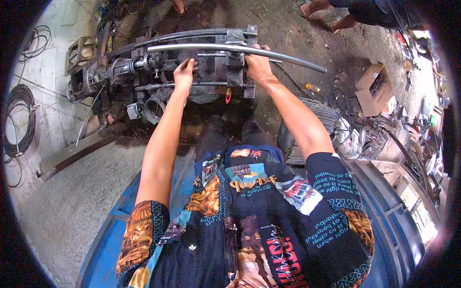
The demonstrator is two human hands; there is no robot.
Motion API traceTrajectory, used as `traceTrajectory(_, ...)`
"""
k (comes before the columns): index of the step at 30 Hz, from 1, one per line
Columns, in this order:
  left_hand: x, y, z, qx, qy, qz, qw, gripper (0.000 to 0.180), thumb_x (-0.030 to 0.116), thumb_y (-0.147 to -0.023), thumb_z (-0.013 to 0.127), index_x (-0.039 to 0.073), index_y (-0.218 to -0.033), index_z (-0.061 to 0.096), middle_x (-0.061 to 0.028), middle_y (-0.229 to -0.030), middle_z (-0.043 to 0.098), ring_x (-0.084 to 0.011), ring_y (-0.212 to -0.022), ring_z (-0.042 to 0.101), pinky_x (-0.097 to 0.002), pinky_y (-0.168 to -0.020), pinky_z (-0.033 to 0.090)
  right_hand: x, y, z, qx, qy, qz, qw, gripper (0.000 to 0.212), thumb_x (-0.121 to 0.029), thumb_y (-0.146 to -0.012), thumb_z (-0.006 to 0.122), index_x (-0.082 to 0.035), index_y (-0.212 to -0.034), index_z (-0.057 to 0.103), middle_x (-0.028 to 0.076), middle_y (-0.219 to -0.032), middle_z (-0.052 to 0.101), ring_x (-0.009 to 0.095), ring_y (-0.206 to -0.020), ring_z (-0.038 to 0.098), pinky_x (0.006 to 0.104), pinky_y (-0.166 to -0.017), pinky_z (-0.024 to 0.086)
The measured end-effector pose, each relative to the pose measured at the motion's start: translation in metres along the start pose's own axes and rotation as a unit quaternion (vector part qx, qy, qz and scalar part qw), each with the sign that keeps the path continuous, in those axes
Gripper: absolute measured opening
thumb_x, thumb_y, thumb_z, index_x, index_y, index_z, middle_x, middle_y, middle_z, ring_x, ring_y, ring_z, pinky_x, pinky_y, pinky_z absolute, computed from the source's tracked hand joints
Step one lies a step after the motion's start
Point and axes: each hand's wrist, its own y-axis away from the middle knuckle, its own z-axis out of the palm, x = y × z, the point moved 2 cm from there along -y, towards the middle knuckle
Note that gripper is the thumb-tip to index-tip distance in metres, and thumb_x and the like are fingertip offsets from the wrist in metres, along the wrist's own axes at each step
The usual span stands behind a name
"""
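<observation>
A greasy metal machine [206, 72] with rails and a clamp block [235, 58] stands in front of me. A long, slightly bent-looking grey pipe [192, 47] lies across its top and sticks out past the right end. Below the pipe runs a thinner metal rod [209, 54]. My right hand [258, 66] is closed at the block's right side, around this rod, whose end shows beyond the hand; some fingers are hidden. Over the machine's middle, near the rod's left end, my left hand [183, 75] is raised with loosely bent fingers, apparently holding nothing.
A cylindrical chuck-like part [126, 68] sits on the machine's left. Coiled black cable [19, 120] lies far left. An opened cardboard box [373, 91] and scrap metal stand right. Another person's legs [343, 21] show at the upper right. Ribbed metal [314, 122] lies beside my right arm.
</observation>
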Motion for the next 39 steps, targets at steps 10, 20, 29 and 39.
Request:
traceTrajectory(10, -0.031, -0.037, 0.018, -0.040, 0.186, -0.137, 0.972, 0.031, 0.020, -0.087, 0.072, 0.001, -0.109, 0.062, -0.0116, -0.106, 0.066, -0.0242, -0.091, 0.068, -0.0332, -0.078, 0.058, -0.013, -0.004, -0.008, 0.031, -0.005, 0.009, 0.999, 0.022, -0.007, -0.062, 0.066, -0.008, -0.083, 0.071, 0.009, -0.094, 0.061, 0.030, -0.100, 0.051, 0.0483, -0.089, 0.035)
traceTrajectory(20, -0.020, -0.040, 0.034, 0.014, 0.252, -0.161, 0.954, 0.020, 0.011, -0.090, 0.066, -0.004, -0.103, 0.061, -0.0141, -0.098, 0.066, -0.0256, -0.086, 0.068, -0.0334, -0.076, 0.060, -0.008, -0.002, -0.006, 0.022, -0.006, 0.020, 1.000, 0.018, -0.009, -0.063, 0.066, -0.008, -0.081, 0.071, 0.009, -0.095, 0.062, 0.031, -0.100, 0.051, 0.0489, -0.088, 0.036)
traceTrajectory(29, -0.029, -0.040, 0.027, 0.019, 0.273, -0.180, 0.945, 0.021, 0.009, -0.090, 0.065, -0.004, -0.105, 0.060, -0.0134, -0.098, 0.065, -0.0254, -0.085, 0.069, -0.0314, -0.072, 0.061, -0.010, 0.008, -0.032, 0.088, -0.054, 0.112, 0.988, 0.027, -0.012, -0.065, 0.071, -0.010, -0.092, 0.069, 0.010, -0.105, 0.063, 0.033, -0.112, 0.050, 0.0531, -0.097, 0.032)
traceTrajectory(39, -0.029, -0.038, 0.028, -0.003, 0.248, -0.169, 0.954, 0.027, 0.013, -0.091, 0.065, -0.001, -0.113, 0.059, -0.0138, -0.108, 0.063, -0.0255, -0.091, 0.068, -0.0327, -0.072, 0.060, -0.020, 0.088, -0.066, 0.112, -0.017, 0.209, 0.971, 0.026, -0.013, -0.079, 0.066, -0.012, -0.105, 0.069, 0.004, -0.106, 0.065, 0.026, -0.104, 0.056, 0.0433, -0.094, 0.037)
